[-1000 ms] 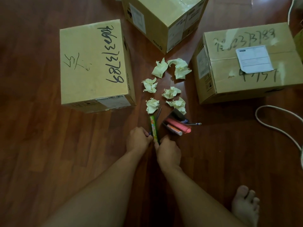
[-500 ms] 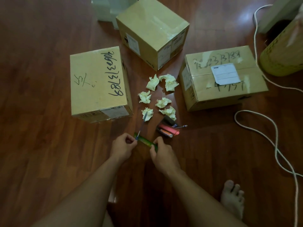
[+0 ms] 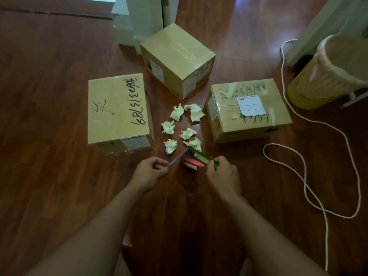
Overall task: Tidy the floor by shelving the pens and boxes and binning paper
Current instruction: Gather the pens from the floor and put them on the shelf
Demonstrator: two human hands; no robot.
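- The left hand is held low over the wooden floor, with the fingers curled and a blue pen pinched at its near end; the pen's far end is pointed up and away towards the paper.
- The right hand is clamped round the near end of a green patterned pen, whose free end is angled to the left, close to the tip of the blue pen.
- Pink pens are seen lying on the floor between the two hands, just below the green pen; whether they are touched by it cannot be told.
- Six crumpled paper balls are scattered on the floor just beyond the pens, inside the ring formed by the three boxes.
- A left box with black handwriting on its top is set on the floor left of the paper.
- A back box is placed behind the paper, turned corner-on.
- A right box, marked with handwriting and a white label, is placed right of the paper.
- A woven basket is seen upright at the far right, well apart from the paper.
- A white cable is looped across the floor to the right of the right box.
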